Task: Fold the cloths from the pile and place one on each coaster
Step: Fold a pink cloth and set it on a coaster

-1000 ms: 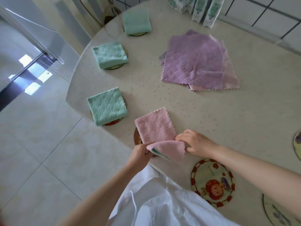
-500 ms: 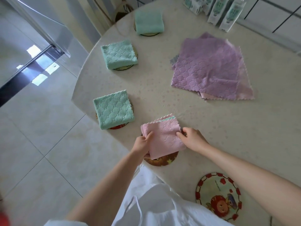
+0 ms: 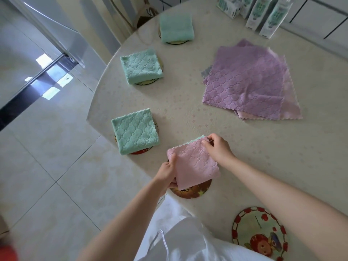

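Pink cloth [image 3: 194, 162], folded into a small square, is pinched at two corners. The fingers [image 3: 205, 143] of the right hand [image 3: 219, 148] are curled on its far right corner, where a thin green edge shows. The thumb of the left hand [image 3: 166, 171] lies on top of its near left edge, with the other fingers tucked beneath. The cloth sits just below the middle of the frame, over a dark patterned coaster [image 3: 194, 192] that shows only along its near rim at the edge of the tabletop [image 3: 188, 102].

Three folded green cloths run up the left of the tabletop, each on its own coaster: the nearest [image 3: 134, 130], the middle one [image 3: 141, 65] and the farthest [image 3: 176, 27]. A pile of flat purple cloths [image 3: 246, 81] lies in the upper right, with pink ones showing beneath. A bare red-rimmed coaster [image 3: 259, 234] sits at the lower right, partly behind the right forearm. Green and white cartons [image 3: 263, 14] stand along the top edge.
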A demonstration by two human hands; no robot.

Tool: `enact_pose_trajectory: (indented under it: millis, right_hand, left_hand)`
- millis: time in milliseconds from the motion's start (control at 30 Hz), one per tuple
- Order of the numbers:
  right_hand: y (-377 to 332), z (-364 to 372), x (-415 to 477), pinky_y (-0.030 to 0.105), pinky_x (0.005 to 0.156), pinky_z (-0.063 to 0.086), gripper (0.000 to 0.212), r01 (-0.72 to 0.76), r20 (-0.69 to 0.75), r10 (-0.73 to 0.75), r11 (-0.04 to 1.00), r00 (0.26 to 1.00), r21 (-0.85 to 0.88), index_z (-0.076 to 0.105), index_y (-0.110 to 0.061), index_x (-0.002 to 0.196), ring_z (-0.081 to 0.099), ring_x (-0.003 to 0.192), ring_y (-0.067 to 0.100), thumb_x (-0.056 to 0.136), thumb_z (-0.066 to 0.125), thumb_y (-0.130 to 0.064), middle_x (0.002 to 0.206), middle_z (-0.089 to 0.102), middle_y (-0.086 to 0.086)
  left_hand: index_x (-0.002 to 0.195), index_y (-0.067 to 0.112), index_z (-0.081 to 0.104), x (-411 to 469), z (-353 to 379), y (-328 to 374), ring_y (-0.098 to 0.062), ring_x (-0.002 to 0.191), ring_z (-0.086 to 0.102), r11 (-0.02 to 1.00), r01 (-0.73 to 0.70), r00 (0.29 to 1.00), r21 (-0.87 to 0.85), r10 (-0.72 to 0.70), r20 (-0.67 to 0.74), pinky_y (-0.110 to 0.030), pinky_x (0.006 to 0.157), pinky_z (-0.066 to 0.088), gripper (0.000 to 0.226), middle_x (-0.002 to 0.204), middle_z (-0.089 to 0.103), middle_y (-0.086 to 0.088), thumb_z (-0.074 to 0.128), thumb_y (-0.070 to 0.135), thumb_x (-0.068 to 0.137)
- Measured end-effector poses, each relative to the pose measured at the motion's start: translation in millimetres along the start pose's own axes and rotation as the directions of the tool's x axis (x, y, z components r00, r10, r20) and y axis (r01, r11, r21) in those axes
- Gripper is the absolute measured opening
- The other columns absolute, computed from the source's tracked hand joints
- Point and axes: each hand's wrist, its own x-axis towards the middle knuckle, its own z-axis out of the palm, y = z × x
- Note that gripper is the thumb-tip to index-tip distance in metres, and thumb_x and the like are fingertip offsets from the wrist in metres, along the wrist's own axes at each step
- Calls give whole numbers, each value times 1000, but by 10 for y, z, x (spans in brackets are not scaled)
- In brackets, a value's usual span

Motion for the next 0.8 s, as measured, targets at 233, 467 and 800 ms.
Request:
enact_pose_trajectory:
  millis: [233, 467, 800]
  right_hand:
    - [-83, 75, 18, 32, 62, 40, 33, -68, -95, 46, 969, 994, -236, 49, -15, 87, 55, 78, 28, 92, 49, -47, 83, 60, 5]
    - [94, -36, -230, 36, 74, 46, 40, -94, -141, 76, 987, 987, -128, 49, -17, 101, 58, 93, 26, 86, 54, -53, 103, 63, 2]
    - [417, 105, -751, 32, 70, 42, 33, -155, -120, 131, 965, 984, -212, 51, -13, 99, 57, 95, 26, 86, 59, -43, 104, 61, 6]
  left_hand:
    - [103, 0, 61, -48, -24, 78, -33, 76, 71, 998, -4, 997, 66, 8, -71, -44, 61, 60, 67, 92, 70, -23, 38, 62, 91]
    - [85, 32, 57, 56, -249, 230, -12, 66, 67, 718, -205, 823, 665, 494, -279, -35, 66, 57, 32, 76, 67, 15, 62, 60, 71]
    - [86, 21, 61, 132, -246, 365, -20, 83, 57, 674, -190, 811, 713, 517, -273, -32, 68, 46, 15, 88, 61, 3, 65, 34, 82]
